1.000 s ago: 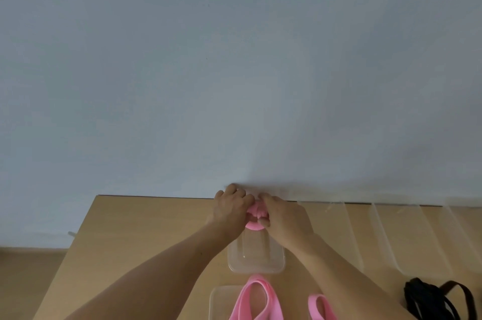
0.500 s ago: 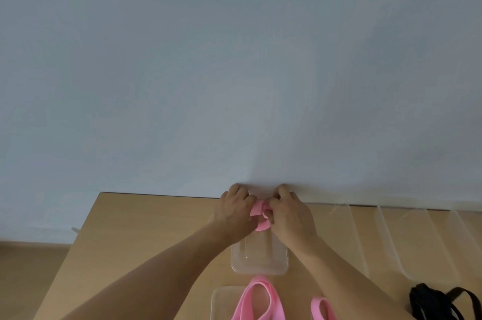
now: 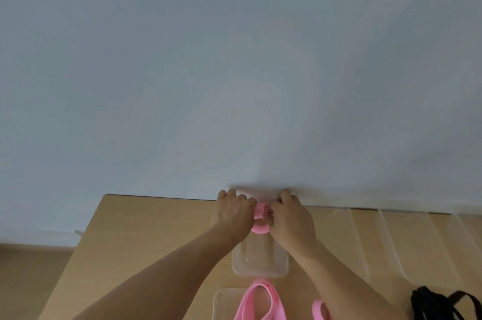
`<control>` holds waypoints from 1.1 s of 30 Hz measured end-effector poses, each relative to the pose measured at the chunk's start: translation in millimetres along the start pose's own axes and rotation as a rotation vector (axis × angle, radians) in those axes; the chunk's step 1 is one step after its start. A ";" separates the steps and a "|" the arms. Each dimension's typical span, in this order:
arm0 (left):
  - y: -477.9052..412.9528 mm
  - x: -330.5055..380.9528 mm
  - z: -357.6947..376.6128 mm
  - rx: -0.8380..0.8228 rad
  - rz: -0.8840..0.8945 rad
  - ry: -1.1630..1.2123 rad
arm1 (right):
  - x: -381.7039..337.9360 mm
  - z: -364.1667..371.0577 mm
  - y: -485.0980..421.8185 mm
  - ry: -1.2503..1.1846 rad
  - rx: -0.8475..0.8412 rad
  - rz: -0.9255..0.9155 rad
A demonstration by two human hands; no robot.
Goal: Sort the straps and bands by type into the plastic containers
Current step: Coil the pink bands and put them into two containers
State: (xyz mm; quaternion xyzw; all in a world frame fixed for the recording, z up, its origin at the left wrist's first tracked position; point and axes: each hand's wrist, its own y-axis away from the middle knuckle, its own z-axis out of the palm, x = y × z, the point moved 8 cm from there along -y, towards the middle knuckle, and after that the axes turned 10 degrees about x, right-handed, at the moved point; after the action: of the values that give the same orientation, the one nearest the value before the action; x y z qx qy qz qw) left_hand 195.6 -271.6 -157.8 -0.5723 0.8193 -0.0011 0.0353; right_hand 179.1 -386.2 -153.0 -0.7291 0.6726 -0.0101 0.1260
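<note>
Pink band (image 3: 260, 227), rolled up small, sits between both hands at the far edge of the desk (image 3: 156, 236), close to the wall (image 3: 234, 72); left hand (image 3: 233, 213) grips it from the left w/ fingers (image 3: 243, 201) curled tight over it; right hand (image 3: 293, 219) does the same from the right, fingers (image 3: 285, 197) curled and pinching the roll's edge (backs of both hands face the camera, so the fingertips themselves are hidden). Band is held above the far end of a clear container (image 3: 260, 271); can't tell if it touches the rim. That container stands lengthwise on the desk betw. the two forearms. Just nearer the camera, a 2nd container (image 3: 216, 304) is cut off by the bottom edge; a wide pink loop (image 3: 246, 304) lies over its right part; a 2nd pink loop (image 3: 316, 308) shows just right of that, partly behind the right forearm. Black straps (image 3: 427, 306), in a tangle, lie at the bottom-right corner, well apart from the hands. More clear containers (image 3: 361, 244) stand side by side along the right of the desk, approx. parallel. Wood-look floor (image 3: 28, 280) shows at bottom left, beside the desk.
</note>
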 end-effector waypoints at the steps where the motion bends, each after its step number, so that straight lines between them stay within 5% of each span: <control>1: 1.8 -0.6 -1.1 0.005 -0.010 0.026 | 0.2 -2.5 1.0 -0.015 0.010 -0.006; 16: 18.3 -14.4 -27.6 0.126 -0.134 0.301 | 2.5 -32.2 10.4 -0.091 0.159 -0.025; 26: 97.6 -36.7 -52.8 0.081 -0.258 0.321 | -38.5 -73.2 49.0 -0.270 0.021 -0.107; 30: 120.5 -35.4 -56.9 0.012 -0.211 0.322 | -52.2 -91.8 72.4 -0.254 0.027 -0.071; 33: 136.7 -31.8 -58.3 -0.016 -0.157 0.355 | -60.3 -83.2 98.0 -0.223 -0.120 0.007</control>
State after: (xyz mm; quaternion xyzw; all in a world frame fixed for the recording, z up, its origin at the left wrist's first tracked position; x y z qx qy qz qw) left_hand 74.8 -196.8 -103.6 -0.6257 0.7653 -0.0984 -0.1147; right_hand 62.2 -347.2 -82.5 -0.7295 0.6565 0.1116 0.1564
